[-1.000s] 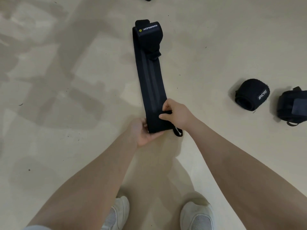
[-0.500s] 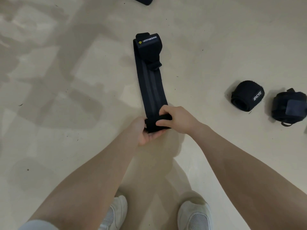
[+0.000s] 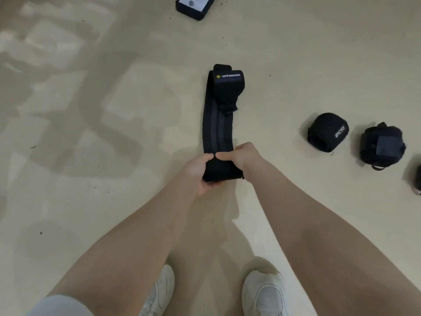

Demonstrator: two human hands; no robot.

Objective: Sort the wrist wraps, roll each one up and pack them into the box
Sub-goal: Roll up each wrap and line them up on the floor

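Wrap point(image 3: 218, 124): rolled further up since earlier; near roll thicker.
Left hand point(image 3: 197, 173): fingers curled round roll.
Right hand point(image 3: 241, 156): roll pinched.
Rolled wraps point(image 3: 328, 131), 3 o'clock: apparently finished.

Bare floor point(image 3: 91, 156) lies left; two rolled wraps point(image 3: 328, 132) point(image 3: 382, 147) crowd the right.

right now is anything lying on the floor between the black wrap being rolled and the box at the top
Nothing visible. The left hand and right hand grip the long black wrist wrap; bare floor separates its far end from the dark box. Two rolled black wraps lie off right.
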